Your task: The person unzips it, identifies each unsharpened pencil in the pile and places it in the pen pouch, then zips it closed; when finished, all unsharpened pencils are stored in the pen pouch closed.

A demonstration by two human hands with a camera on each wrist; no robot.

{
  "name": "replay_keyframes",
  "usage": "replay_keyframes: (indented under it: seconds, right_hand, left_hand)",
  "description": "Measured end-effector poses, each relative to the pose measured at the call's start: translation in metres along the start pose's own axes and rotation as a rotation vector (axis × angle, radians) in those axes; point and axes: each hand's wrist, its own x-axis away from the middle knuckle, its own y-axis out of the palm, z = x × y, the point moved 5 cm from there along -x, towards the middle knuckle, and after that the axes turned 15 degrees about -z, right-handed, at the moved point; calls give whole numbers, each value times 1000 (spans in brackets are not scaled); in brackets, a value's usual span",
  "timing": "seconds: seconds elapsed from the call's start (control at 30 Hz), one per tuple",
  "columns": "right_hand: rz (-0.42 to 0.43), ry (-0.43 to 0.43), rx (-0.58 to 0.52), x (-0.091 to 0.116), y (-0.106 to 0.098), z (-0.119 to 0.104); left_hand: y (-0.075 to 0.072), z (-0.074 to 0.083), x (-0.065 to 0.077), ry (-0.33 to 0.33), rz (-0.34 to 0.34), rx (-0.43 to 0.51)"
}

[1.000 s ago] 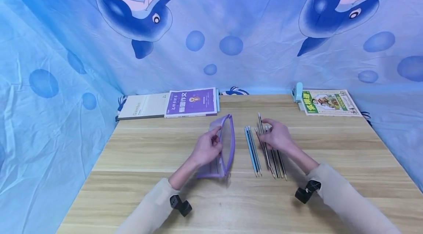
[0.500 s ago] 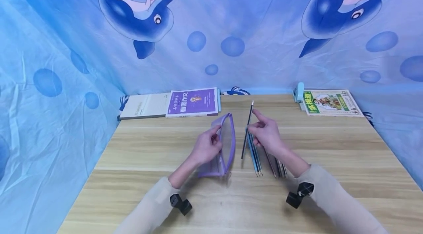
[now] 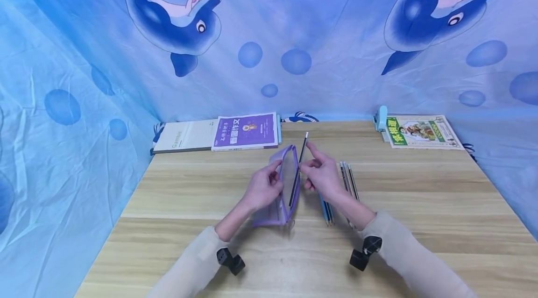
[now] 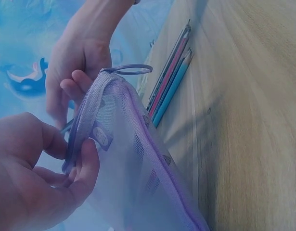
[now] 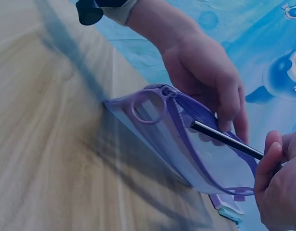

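Note:
A purple-edged, see-through zip pencil pouch (image 3: pixel 273 209) stands with its mouth spread apart, a ring pull (image 5: pixel 148 107) on its zip. My left hand (image 3: pixel 262 188) pinches one edge of that mouth between thumb and fingers. Between thumb and fingers, my right hand (image 3: pixel 323 176) holds a dark pencil (image 3: pixel 299 162), white tip upward. The pencil's lower end lies over the pouch opening; in the right wrist view its blunt end (image 5: pixel 198 126) is at the opening. Blue and dark pencils (image 3: pixel 327 214) lie beneath the right hand, partly hidden. More dark pencils (image 3: pixel 350 179) lie to their right.
At the back left, a purple book (image 3: pixel 245 132) overlaps a pale notebook (image 3: pixel 182 137). A green-and-white booklet (image 3: pixel 422 132) lies back right beside a light-blue object (image 3: pixel 380 118). A blue dolphin-print cloth (image 3: pixel 269 22) hangs behind the wooden table (image 3: pixel 294 270).
My right hand has lifted a dark pencil from the right-hand group and carried it left over the blue pencils to the pouch mouth. The left hand keeps its place on the pouch.

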Motion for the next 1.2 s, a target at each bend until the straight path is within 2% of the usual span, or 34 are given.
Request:
replay_keyframes:
  seconds: [0.3,0.63,1.0,1.2]
  right_hand:
    - [-9,8,15,1,10,9]
    - [-21,23,131,3,16,15]
    - [-44,30,167,3,25,18]
    - [-54,37,251,1,25,18]
  left_hand:
    - [1,0,1,-4,1,27]
    - [1,0,0,3,12,34]
    - [2,-1,-1,0,7,9]
    - [2,0,-1,6,19,-27]
